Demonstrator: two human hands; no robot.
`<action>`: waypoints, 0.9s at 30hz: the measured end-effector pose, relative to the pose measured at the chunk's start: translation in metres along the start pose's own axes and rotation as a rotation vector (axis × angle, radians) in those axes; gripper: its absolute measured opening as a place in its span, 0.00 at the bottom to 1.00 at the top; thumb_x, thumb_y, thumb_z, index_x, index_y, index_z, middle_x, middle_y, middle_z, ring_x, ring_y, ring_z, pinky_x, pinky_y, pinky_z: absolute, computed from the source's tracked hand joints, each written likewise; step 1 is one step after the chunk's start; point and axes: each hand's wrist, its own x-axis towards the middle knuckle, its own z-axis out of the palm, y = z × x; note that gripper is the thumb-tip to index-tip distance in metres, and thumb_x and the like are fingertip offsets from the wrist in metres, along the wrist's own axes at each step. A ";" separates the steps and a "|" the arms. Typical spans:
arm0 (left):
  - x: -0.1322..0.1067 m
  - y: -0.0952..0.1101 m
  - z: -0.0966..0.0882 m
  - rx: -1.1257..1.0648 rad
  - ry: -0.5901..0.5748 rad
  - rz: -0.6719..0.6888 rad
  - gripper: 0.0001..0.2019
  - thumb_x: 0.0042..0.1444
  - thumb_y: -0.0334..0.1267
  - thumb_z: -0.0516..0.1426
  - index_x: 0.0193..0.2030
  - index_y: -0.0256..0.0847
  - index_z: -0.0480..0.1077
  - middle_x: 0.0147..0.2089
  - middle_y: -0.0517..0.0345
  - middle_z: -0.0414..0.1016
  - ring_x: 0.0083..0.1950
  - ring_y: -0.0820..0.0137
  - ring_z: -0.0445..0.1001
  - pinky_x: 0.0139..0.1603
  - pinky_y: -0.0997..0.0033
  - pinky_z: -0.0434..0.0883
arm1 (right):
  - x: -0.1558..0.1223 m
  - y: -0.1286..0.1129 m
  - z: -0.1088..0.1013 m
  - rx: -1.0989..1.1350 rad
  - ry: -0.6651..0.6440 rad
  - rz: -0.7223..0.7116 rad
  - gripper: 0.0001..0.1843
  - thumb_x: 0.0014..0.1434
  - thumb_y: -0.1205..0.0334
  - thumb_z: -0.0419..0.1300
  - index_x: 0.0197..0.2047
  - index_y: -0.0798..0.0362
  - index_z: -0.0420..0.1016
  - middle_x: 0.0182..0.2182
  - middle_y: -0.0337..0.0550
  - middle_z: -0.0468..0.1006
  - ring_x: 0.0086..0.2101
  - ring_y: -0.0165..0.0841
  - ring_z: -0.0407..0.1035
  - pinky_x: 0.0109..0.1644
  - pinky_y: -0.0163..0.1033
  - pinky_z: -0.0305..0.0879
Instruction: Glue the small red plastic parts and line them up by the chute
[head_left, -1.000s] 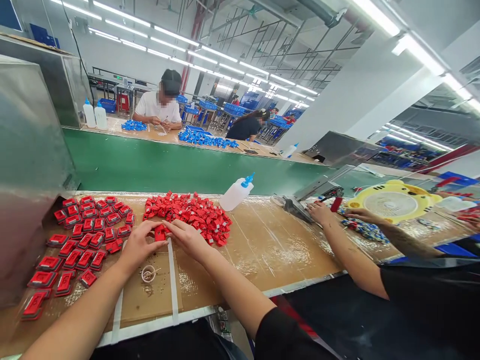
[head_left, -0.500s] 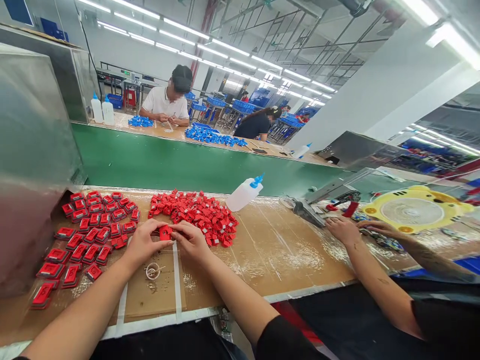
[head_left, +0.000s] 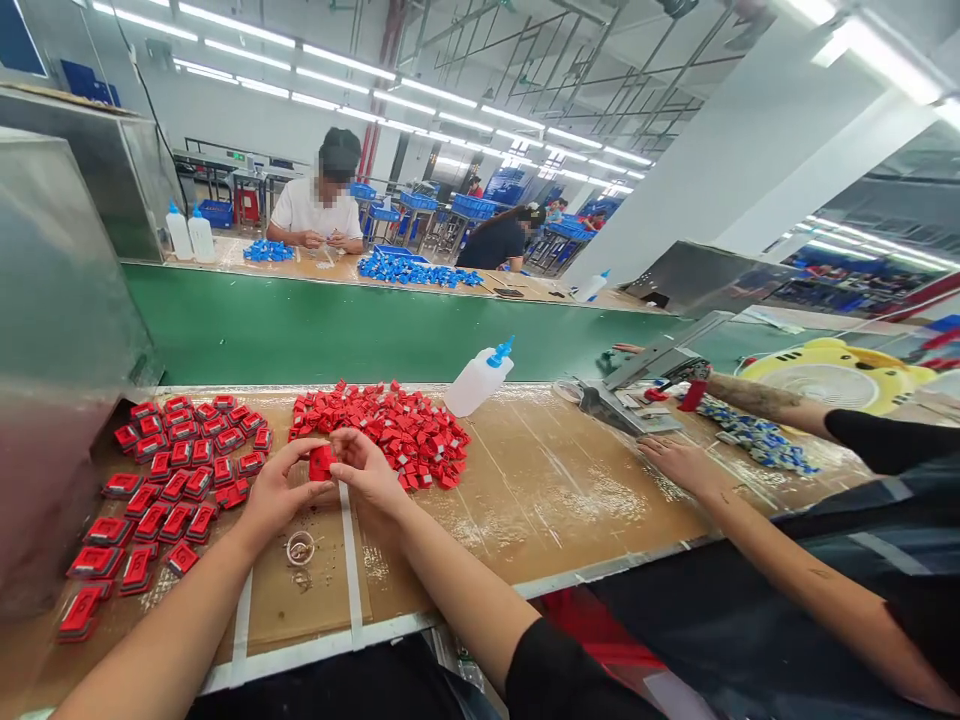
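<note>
A small red plastic part is pinched between the thumb and fingers of my left hand. My right hand meets it from the other side, thumb and fingertips against the part's right edge. Just beyond both hands lies a heap of loose red parts. To the left, several red rectangular pieces with dark rims are spread in rough rows. Below my hands, a small round clear dish rests on the taped board.
A white bottle with a blue nozzle leans behind the heap. At right, a co-worker's hand rests near a metal press-like tool. A metal housing borders the left side. A green belt runs beyond the table.
My fingers have shifted slightly on the red part, which now sits more upright. The co-worker's far arm has reached forward toward the tool. The whole view has shifted a little.
</note>
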 end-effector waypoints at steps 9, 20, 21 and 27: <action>0.006 0.009 0.003 -0.318 -0.096 -0.182 0.27 0.56 0.49 0.69 0.60 0.41 0.72 0.66 0.41 0.74 0.66 0.54 0.75 0.67 0.52 0.74 | 0.008 0.011 0.003 0.018 -0.188 -0.007 0.41 0.57 0.44 0.72 0.68 0.50 0.68 0.55 0.49 0.77 0.52 0.37 0.73 0.57 0.42 0.71; 0.003 0.030 0.017 -0.373 -0.110 -0.201 0.24 0.61 0.52 0.65 0.53 0.54 0.54 0.47 0.58 0.81 0.48 0.62 0.83 0.47 0.61 0.81 | -0.006 -0.014 0.008 0.023 -0.272 -0.108 0.31 0.64 0.44 0.66 0.65 0.50 0.71 0.36 0.38 0.76 0.32 0.27 0.69 0.38 0.32 0.70; 0.002 0.032 0.019 -0.350 -0.105 -0.189 0.25 0.61 0.52 0.64 0.54 0.55 0.52 0.45 0.59 0.81 0.46 0.62 0.83 0.46 0.61 0.80 | -0.007 -0.017 0.007 -0.010 -0.280 -0.133 0.31 0.65 0.44 0.65 0.65 0.50 0.71 0.37 0.39 0.77 0.32 0.27 0.70 0.38 0.32 0.70; 0.002 0.038 0.025 -0.261 0.009 -0.145 0.23 0.60 0.50 0.65 0.49 0.54 0.53 0.46 0.62 0.75 0.40 0.68 0.80 0.36 0.72 0.77 | -0.002 -0.034 -0.007 -0.269 -0.355 -0.516 0.32 0.64 0.46 0.67 0.65 0.52 0.69 0.62 0.55 0.72 0.63 0.40 0.68 0.66 0.46 0.68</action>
